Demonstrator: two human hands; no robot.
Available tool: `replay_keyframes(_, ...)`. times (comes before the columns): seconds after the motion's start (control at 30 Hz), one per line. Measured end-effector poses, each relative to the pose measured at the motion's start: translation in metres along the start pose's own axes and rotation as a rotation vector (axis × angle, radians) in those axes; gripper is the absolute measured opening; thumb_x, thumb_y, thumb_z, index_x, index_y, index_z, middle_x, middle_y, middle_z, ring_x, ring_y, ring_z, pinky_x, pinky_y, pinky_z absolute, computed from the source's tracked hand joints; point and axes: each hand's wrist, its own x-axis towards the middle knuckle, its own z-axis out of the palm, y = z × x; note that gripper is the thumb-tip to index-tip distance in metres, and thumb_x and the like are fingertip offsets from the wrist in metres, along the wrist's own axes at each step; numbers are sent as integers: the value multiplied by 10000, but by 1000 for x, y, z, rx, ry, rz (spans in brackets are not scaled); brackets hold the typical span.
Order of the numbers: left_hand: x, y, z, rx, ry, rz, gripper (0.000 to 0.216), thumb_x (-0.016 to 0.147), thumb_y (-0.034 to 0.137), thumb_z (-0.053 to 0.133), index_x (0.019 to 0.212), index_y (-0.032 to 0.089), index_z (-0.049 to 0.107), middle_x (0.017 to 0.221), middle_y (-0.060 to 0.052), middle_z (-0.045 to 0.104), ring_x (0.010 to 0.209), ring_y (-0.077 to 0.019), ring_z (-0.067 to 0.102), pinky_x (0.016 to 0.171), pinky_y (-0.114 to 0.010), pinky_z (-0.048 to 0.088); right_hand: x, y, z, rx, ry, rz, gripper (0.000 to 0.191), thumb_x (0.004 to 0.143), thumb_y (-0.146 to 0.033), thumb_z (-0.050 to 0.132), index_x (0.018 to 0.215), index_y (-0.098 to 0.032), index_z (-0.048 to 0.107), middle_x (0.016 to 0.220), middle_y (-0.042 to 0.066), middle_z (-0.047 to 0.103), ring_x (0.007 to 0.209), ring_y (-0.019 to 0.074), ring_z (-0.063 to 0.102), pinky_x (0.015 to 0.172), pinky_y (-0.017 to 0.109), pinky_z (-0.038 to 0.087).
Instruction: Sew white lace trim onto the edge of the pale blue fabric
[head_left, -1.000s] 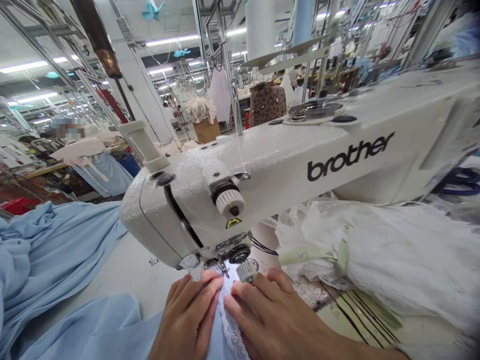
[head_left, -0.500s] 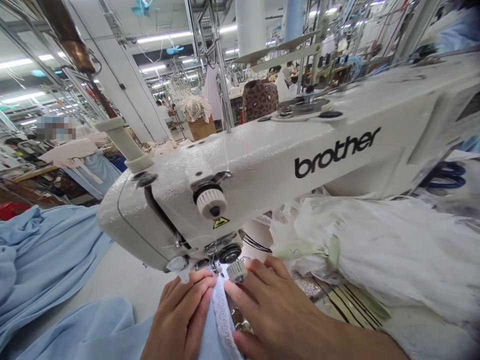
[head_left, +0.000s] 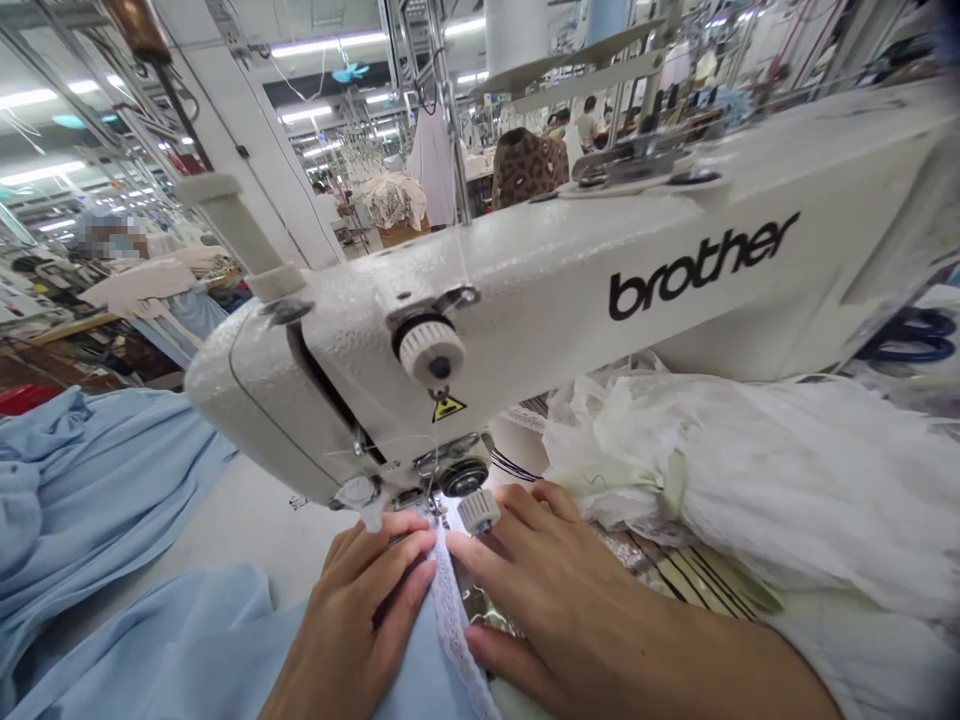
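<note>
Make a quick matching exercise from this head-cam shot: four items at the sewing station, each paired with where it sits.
Items:
1. White lace trim
2. Pale blue cloth
3. White gathered fabric
4. Blue-handled scissors

Places:
A. Heaped left of the sewing machine
B. Far right, beyond the machine arm
C. Between the left hand and right hand
D. Right of the right hand, bound with a pale green strip

Pairs: 1-C, 2-A, 3-D, 4-B

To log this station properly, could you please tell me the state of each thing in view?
Left hand, flat on the blue fabric beside the lace
Right hand, spread, fingertips beside the lace
Lace trim, lying along the blue fabric under the machine head
Light blue fabric, bunched in folds
White bundle, tied with a pale green strip
Brother sewing machine, threaded
</note>
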Motion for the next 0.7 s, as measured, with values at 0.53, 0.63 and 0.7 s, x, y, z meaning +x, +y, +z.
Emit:
replay_keyframes(0.53,-2,3,-4,-207,-125,-155,198,935,248,512,1079,240,648,1139,20,652,1092,-104,595,992,-202,443,3,0,1,-153,-64,-35,311,935,-448,538,1092,-183,583,1154,75,549,925,238,440,824,415,270)
replay_keyframes(0.63,-2,3,-4,-192,-117,-128,208,940,249,508,1082,239,659,1142,19,651,1087,-110,592,983,-215,446,3,0,1,-159,-54,-51,304,941,-438,526,1097,-183,581,1174,75,546,951,242,442,830,413,264)
replay_keyframes(0.7,-3,2,-4,-184,-108,-101,216,943,220,498,1088,238,657,1148,19,646,1095,-110,583,988,-219,438,2,0,0,-161,-54,-54,307,943,-437,524,1103,-180,581,1186,78,545,965,246,444,833,416,264)
